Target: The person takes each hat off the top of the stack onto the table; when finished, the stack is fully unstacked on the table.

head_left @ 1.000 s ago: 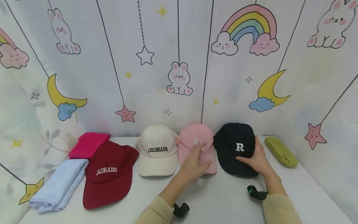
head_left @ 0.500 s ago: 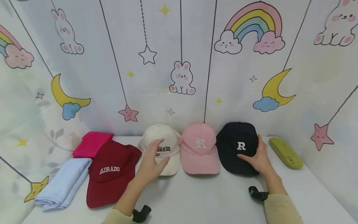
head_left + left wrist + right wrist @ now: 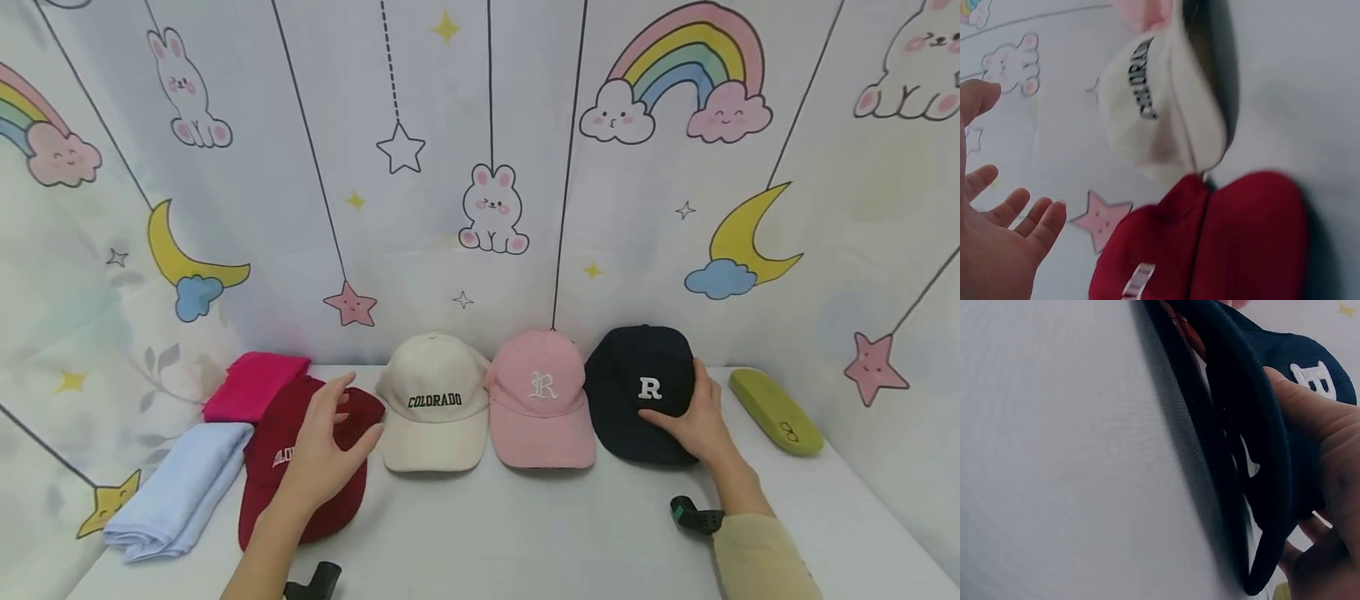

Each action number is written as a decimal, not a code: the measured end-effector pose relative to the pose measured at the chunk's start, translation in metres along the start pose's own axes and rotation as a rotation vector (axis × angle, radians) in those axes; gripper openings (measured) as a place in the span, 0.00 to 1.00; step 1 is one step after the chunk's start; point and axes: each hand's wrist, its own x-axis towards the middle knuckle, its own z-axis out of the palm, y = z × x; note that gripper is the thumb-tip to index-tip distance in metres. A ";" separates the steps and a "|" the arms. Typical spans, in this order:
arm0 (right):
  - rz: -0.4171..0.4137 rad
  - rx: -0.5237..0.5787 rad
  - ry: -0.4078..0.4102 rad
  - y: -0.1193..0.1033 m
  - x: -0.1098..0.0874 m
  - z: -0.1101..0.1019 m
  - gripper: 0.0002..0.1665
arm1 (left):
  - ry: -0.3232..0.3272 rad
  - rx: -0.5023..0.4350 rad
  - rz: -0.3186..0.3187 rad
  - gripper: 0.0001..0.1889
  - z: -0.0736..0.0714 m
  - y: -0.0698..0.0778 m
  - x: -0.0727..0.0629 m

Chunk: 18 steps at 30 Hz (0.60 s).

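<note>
Several caps lie in a row on the white table [image 3: 525, 533]: a dark red cap [image 3: 258, 492], a cream COLORADO cap [image 3: 431, 408], a pink cap [image 3: 542, 408] and a navy cap [image 3: 637, 392] with a white R. My left hand [image 3: 330, 433] hovers over the red cap, fingers spread, holding nothing. In the left wrist view the left hand [image 3: 1004, 244] is off the red cap [image 3: 1222, 244], with the cream cap [image 3: 1160, 112] beyond. My right hand [image 3: 693, 421] grips the navy cap's brim. The right wrist view shows the right hand's [image 3: 1329, 456] thumb on top of the navy cap [image 3: 1260, 456] and fingers beneath.
A folded pink cloth [image 3: 251, 387] and a folded light blue cloth [image 3: 176, 492] lie at the far left. A green glasses case [image 3: 776, 411] sits at the right by the backdrop. A printed curtain closes the table on three sides.
My left hand has swept left from the pink cap, past the cream cap, to above the red cap. My right hand has stayed on the navy cap.
</note>
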 end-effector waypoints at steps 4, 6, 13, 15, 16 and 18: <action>0.002 -0.012 -0.008 -0.001 0.002 0.000 0.78 | 0.005 0.039 -0.057 0.47 -0.023 -0.006 -0.002; 0.004 -0.013 -0.009 -0.001 0.003 0.000 0.77 | 0.018 0.052 -0.073 0.49 -0.035 -0.010 -0.002; -0.001 0.000 -0.015 0.000 0.005 0.002 0.76 | 0.074 0.085 -0.130 0.51 -0.064 -0.038 -0.016; 0.005 -0.003 -0.017 0.000 0.005 0.002 0.76 | 0.063 0.078 -0.156 0.52 -0.071 -0.048 -0.020; 0.008 -0.006 -0.018 0.000 0.004 0.002 0.76 | 0.057 0.077 -0.171 0.52 -0.073 -0.053 -0.021; 0.013 -0.012 -0.023 0.001 0.003 0.003 0.76 | 0.041 0.071 -0.214 0.52 -0.078 -0.062 -0.026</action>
